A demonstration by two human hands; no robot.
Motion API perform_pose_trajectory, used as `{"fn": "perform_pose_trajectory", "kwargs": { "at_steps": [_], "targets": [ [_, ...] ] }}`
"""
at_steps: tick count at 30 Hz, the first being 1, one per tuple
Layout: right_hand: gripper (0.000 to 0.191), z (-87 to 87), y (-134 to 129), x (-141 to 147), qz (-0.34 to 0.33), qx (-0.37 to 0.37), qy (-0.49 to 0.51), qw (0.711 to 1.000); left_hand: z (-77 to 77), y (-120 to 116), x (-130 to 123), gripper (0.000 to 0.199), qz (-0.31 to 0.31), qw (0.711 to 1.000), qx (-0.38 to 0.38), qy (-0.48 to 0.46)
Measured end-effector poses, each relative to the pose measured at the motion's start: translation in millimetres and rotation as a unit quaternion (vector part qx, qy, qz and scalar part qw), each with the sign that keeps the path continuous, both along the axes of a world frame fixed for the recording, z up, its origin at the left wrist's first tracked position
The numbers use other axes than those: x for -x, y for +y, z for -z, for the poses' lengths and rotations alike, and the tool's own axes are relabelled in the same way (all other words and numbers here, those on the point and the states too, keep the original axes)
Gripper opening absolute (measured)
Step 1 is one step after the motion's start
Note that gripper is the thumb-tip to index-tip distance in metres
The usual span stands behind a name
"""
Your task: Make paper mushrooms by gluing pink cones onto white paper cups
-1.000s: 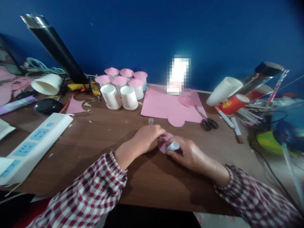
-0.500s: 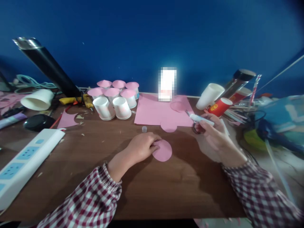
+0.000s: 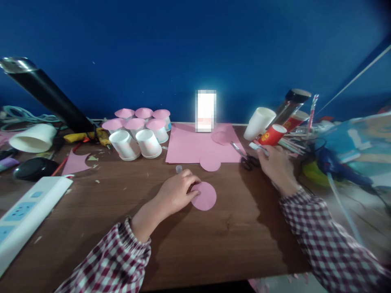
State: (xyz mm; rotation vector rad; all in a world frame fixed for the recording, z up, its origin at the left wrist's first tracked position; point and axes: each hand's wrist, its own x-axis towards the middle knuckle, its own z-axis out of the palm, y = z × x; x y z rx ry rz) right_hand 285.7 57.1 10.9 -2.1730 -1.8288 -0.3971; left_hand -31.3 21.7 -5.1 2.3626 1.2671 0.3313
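A pink paper disc (image 3: 205, 197) lies on the brown table. The fingertips of my left hand (image 3: 177, 190) are closed on its left edge. My right hand (image 3: 276, 166) is at the right, fingers round a white tube (image 3: 258, 148), just below the red cup (image 3: 273, 134). Left of that hand lie black-handled scissors (image 3: 249, 160), partly on pink sheets (image 3: 183, 144). Another pink disc (image 3: 210, 164) overhangs the sheets' front edge. A small clear cap (image 3: 179, 168) stands beyond my left hand.
White cups (image 3: 124, 145), several topped with pink cones (image 3: 135, 123), stand back left. A power strip (image 3: 33, 211), black mouse (image 3: 36, 168) and yellow glue gun (image 3: 73, 137) lie left. A bright phone (image 3: 205, 112) stands at the back; a white cup (image 3: 259, 123) leans back right.
My right hand has turned palm down and moved towards the red cup with the white tube, uncovering the scissors' handles. My left hand stays on the disc. The whole view has shifted slightly.
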Motion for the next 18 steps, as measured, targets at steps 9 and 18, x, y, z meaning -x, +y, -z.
{"fn": "perform_pose_trajectory", "kwargs": {
  "at_steps": [9, 18],
  "targets": [
    [0.034, 1.5, 4, -3, 0.026, 0.074, -0.013, 0.997, 1.7, 1, 0, 0.024, 0.003, 1.0, 0.002, -0.006],
    [0.029, 4.8, -12, 20, -0.109, -0.06, 0.071, 0.99, -2.5, -2, -3, 0.034, -0.004, 0.999, -0.023, 0.029]
  ]
}}
